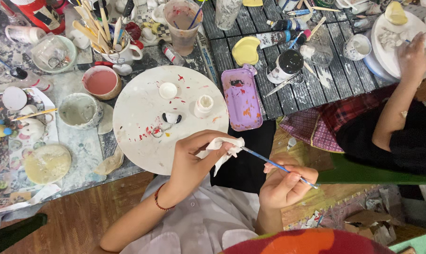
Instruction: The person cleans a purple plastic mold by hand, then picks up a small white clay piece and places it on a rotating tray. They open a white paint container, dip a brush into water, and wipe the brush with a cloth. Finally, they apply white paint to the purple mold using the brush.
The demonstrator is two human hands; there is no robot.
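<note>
Brush-wiping is in hand, I judge: at lower centre, left hand (190, 157) fingers pinch a white tissue (222, 149) round the tip of the blue paintbrush (274, 165), whose handle the right hand (284, 184) fingers clamp; drawing it free needs a steady pull.

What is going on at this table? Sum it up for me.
The left hand pinches a white tissue around the tip of a thin blue brush, which the right hand holds by its handle. In front lies a round white board with red paint marks, small white pots and a keyring. Another person's hand works on a second white board at the right.
</note>
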